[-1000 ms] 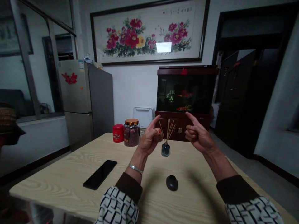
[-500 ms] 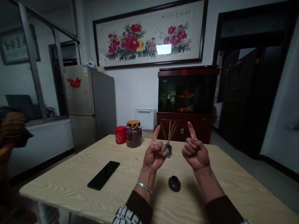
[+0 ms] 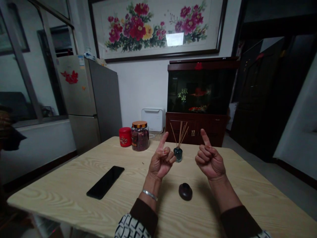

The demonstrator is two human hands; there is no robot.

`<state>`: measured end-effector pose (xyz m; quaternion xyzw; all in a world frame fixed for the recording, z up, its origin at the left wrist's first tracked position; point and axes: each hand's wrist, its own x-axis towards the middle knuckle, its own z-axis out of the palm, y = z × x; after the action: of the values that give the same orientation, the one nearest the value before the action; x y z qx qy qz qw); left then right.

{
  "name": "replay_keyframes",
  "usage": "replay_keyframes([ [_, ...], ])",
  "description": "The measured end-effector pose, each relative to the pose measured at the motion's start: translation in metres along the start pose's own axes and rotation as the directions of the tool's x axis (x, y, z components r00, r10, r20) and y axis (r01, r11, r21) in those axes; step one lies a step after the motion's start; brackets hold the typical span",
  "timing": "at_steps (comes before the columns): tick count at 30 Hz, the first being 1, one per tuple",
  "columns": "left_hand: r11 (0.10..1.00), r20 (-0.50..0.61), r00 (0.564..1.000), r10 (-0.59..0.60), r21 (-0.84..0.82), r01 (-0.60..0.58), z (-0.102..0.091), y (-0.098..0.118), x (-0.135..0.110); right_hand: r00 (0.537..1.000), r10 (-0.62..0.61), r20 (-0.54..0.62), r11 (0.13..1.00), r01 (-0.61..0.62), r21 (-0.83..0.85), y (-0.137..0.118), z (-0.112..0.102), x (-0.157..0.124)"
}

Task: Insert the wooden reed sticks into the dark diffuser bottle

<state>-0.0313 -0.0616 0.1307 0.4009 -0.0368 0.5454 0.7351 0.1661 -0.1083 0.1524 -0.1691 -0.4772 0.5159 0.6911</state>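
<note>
My left hand [image 3: 160,163] and my right hand [image 3: 210,162] are raised above the wooden table, each with the index finger up and the other fingers curled, holding nothing. Just right of my left hand, a small dark glass reed diffuser [image 3: 177,154] with thin wooden sticks stands on the table, almost touching my fingers. Below and between my hands sits a dark round lidded object [image 3: 185,191], apart from both. A black smartphone [image 3: 105,182] lies to the left. My left wrist wears a silver bangle [image 3: 150,195].
A red tin [image 3: 125,137] and a glass jar with a gold lid [image 3: 140,138] stand at the table's far left. Behind are a white box [image 3: 153,119], a fish tank on a dark cabinet [image 3: 200,89] and a steel refrigerator [image 3: 86,99].
My index fingers have turned from pointing inward to nearly upright, and my hands have drawn closer together. The view has shifted, so the room sits higher in the frame. The table objects have not moved.
</note>
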Motion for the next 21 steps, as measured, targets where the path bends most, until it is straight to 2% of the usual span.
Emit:
replay_keyframes([
  [2,0.996,-0.092,0.994,-0.056,0.068,0.063,-0.021,-0.012,0.005,0.991,0.109,-0.081,0.985,-0.118,-0.125,0.023,-0.023,0.006],
  [3,0.985,-0.165,0.982,-0.096,0.127,0.118,-0.035,-0.020,0.008,0.975,0.169,-0.148,0.950,-0.201,-0.239,0.037,-0.036,0.012],
  [4,0.962,-0.256,0.958,-0.131,0.200,0.185,-0.050,-0.028,0.011,0.949,0.211,-0.236,0.880,-0.289,-0.378,0.053,-0.049,0.019],
  [6,0.862,-0.454,0.883,-0.121,0.393,0.320,-0.081,-0.048,0.016,0.903,0.186,-0.386,0.632,-0.411,-0.657,0.086,-0.075,0.037],
  [8,0.774,-0.516,0.856,-0.038,0.527,0.352,-0.110,-0.069,0.018,0.897,0.133,-0.422,0.510,-0.427,-0.747,0.118,-0.095,0.059],
  [11,0.698,-0.503,0.862,0.056,0.638,0.326,-0.139,-0.092,0.016,0.920,0.081,-0.383,0.444,-0.377,-0.813,0.156,-0.113,0.089],
  [14,0.622,-0.445,0.891,0.092,0.724,0.298,-0.149,-0.102,0.013,0.939,0.076,-0.335,0.386,-0.337,-0.858,0.177,-0.119,0.102],
  [18,0.525,-0.362,0.928,0.089,0.809,0.265,-0.149,-0.106,0.013,0.954,0.100,-0.283,0.328,-0.300,-0.896,0.176,-0.117,0.083],
  [19,0.502,-0.338,0.937,0.089,0.828,0.251,-0.148,-0.107,0.012,0.961,0.135,-0.243,0.329,-0.275,-0.904,0.171,-0.114,0.075],
  [21,0.473,-0.296,0.953,0.068,0.851,0.230,-0.146,-0.108,0.011,0.965,0.214,-0.151,0.389,-0.226,-0.893,0.160,-0.105,0.057],
])
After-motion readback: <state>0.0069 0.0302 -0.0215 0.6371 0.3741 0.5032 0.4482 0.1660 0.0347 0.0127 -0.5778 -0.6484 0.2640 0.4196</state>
